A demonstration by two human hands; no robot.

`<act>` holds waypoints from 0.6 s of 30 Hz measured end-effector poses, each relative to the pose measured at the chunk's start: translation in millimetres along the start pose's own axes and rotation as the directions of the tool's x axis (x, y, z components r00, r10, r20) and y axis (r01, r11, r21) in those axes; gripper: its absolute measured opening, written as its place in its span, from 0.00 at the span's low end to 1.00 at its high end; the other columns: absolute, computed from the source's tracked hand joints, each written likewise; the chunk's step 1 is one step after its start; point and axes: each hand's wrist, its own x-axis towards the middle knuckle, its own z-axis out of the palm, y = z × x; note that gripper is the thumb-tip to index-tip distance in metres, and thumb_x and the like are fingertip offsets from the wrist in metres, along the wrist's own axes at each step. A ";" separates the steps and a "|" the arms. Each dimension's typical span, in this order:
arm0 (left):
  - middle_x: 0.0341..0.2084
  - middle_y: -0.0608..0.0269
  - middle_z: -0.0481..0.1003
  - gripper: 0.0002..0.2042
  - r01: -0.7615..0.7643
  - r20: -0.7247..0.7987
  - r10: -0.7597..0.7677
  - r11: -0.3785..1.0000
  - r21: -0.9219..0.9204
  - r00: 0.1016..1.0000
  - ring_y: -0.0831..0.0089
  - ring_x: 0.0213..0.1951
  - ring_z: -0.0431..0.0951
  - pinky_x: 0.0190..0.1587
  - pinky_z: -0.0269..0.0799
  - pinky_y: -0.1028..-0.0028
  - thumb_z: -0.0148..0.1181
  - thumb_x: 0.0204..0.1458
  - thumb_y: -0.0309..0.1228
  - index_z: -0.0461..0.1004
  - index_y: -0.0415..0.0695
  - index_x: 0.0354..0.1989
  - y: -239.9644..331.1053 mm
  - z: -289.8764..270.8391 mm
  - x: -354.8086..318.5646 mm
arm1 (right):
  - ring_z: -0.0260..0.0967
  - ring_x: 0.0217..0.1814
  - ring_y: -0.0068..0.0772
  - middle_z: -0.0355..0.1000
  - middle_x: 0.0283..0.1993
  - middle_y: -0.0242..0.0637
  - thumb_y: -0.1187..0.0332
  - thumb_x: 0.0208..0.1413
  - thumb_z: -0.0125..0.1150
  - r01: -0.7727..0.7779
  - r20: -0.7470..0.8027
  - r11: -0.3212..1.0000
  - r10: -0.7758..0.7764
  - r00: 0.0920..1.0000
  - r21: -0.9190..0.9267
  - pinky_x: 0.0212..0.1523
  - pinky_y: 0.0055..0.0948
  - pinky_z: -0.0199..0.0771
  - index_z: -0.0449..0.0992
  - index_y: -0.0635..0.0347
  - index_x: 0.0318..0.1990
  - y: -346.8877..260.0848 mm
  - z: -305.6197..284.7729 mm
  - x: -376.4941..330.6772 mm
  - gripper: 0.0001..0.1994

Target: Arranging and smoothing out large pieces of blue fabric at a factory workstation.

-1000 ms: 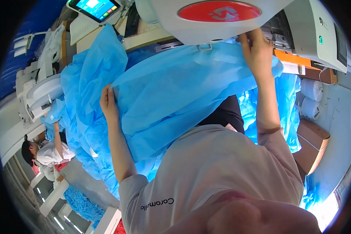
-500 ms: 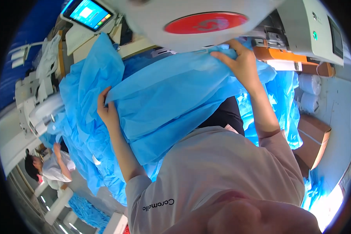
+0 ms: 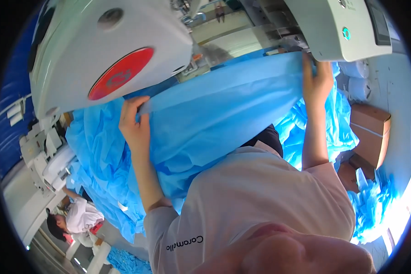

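A large sheet of thin blue fabric (image 3: 223, 114) is stretched between my two hands in front of my chest. My left hand (image 3: 133, 122) pinches its folded upper edge at the left, just under a white machine housing with a red oval plate (image 3: 118, 75). My right hand (image 3: 317, 80) grips the same edge at the right, against the underside of a white machine body (image 3: 347, 32). The cloth hangs down over my lap and onto a pile of more blue fabric (image 3: 93, 150).
Cardboard boxes (image 3: 370, 137) stand at the right beside loose blue fabric (image 3: 374, 210). White rolls (image 3: 358, 80) lie near the right machine. Another person in a white top (image 3: 80, 214) sits at the lower left near a white machine (image 3: 45, 155).
Both hands have lifted and pulled the fabric edge taut, up toward the machines. The view has tilted, so the machine with the red plate now fills the upper left.
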 end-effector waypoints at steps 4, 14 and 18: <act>0.33 0.59 0.75 0.07 0.034 -0.204 -0.032 0.999 0.005 0.979 0.63 0.34 0.75 0.33 0.70 0.73 0.55 0.43 0.15 0.72 0.42 0.27 -4.0 8.8 -5.0 | 0.66 0.39 0.49 0.70 0.33 0.44 0.69 0.50 0.62 0.259 0.144 0.949 -0.236 0.961 -0.177 0.46 0.41 0.60 0.74 0.60 0.32 2.4 15.7 1.2 0.06; 0.34 0.58 0.74 0.06 -0.006 -0.369 0.065 0.988 0.157 0.927 0.57 0.34 0.76 0.31 0.72 0.63 0.53 0.44 0.22 0.72 0.46 0.31 -25.8 37.2 -3.4 | 0.71 0.30 0.34 0.75 0.31 0.42 0.65 0.47 0.68 0.043 -0.072 0.991 -0.052 0.996 -0.126 0.33 0.32 0.70 0.76 0.65 0.34 -5.0 32.3 30.6 0.12; 0.36 0.60 0.72 0.03 0.067 -0.315 -0.060 0.998 0.014 0.947 0.59 0.33 0.76 0.29 0.71 0.63 0.52 0.44 0.22 0.67 0.47 0.25 -25.3 40.0 -19.0 | 0.70 0.49 0.45 0.72 0.50 0.46 0.59 0.54 0.62 0.499 -0.173 0.865 -0.500 0.849 -0.048 0.52 0.40 0.67 0.72 0.63 0.49 -43.4 35.8 4.1 0.20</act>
